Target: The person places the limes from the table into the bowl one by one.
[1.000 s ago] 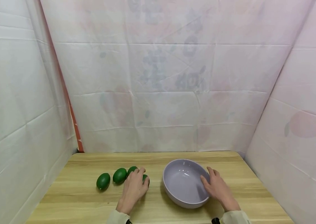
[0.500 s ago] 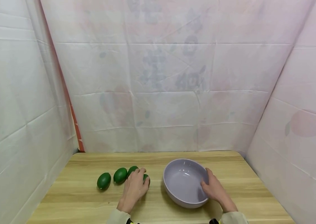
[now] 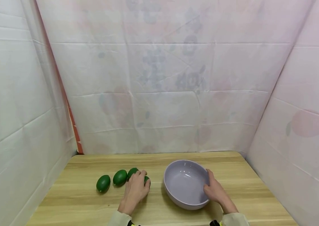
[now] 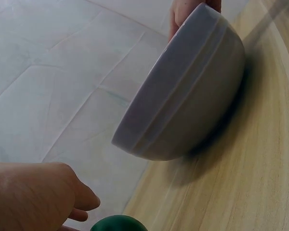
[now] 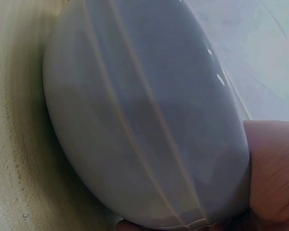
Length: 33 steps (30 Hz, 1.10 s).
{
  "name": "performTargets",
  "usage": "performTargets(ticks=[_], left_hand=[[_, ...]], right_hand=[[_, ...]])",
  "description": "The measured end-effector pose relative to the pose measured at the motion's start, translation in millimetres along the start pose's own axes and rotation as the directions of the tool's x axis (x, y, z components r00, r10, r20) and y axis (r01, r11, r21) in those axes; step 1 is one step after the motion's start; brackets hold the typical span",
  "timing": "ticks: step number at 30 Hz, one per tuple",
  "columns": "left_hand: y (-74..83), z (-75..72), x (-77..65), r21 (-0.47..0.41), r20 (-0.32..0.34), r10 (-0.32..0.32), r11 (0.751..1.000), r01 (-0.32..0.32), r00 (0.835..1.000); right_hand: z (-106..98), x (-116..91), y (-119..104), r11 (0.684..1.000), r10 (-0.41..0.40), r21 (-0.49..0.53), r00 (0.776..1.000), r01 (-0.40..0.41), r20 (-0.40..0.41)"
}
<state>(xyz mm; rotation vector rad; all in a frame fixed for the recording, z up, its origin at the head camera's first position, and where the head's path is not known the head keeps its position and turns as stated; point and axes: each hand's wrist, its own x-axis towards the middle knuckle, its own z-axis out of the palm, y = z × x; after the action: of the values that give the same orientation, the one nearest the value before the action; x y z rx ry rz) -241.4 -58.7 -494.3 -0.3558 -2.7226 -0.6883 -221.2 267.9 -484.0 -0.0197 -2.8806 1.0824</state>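
A light purple bowl (image 3: 186,185) sits right of centre on the wooden table. My right hand (image 3: 217,191) grips its right side, thumb over the rim and inside, fingers along the outer wall. In the right wrist view, the bowl's ribbed outside (image 5: 135,110) fills most of the picture. Toward the left, my left hand (image 3: 135,190) curls over a dark green lime (image 3: 147,181), which shows between thumb and fingers. In the left wrist view, only the top of that lime (image 4: 118,224) appears, close to the thumb. Another lime (image 3: 132,172) is partly covered by the left fingers.
Two more limes, a middle lime (image 3: 120,177) and a leftmost lime (image 3: 103,183), lie in a row left of the left hand. The wood-grain table (image 3: 91,210) ends at pale printed cloth walls (image 3: 162,110) behind and on both sides.
My right hand has drawn in from lying loosely at the bowl's rim to gripping it. My left hand stays over the lime. The bowl has hardly moved.
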Motion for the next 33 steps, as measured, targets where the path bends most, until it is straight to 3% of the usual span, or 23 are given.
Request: performTargets(ticks=[13, 28, 33], left_hand=[[-0.8, 4.0, -1.5, -0.019, 0.030, -0.035, 0.999, 0.036, 0.999], [-0.6, 7.1, -3.1, -0.012, 0.044, -0.032, 0.999, 0.032, 0.999], [-0.8, 7.6, -2.8, -0.018, 0.070, -0.038, 0.999, 0.040, 0.997]], right_hand=[[-1.6, 0.4, -0.5, 0.999, 0.024, 0.025, 0.999, -0.024, 0.031], [-4.8, 1.0, 1.7, 0.991, 0.040, 0.125, 0.995, -0.051, 0.089], [-7.5, 0.4, 2.1, 0.977, 0.015, 0.208, 0.992, -0.040, 0.122]])
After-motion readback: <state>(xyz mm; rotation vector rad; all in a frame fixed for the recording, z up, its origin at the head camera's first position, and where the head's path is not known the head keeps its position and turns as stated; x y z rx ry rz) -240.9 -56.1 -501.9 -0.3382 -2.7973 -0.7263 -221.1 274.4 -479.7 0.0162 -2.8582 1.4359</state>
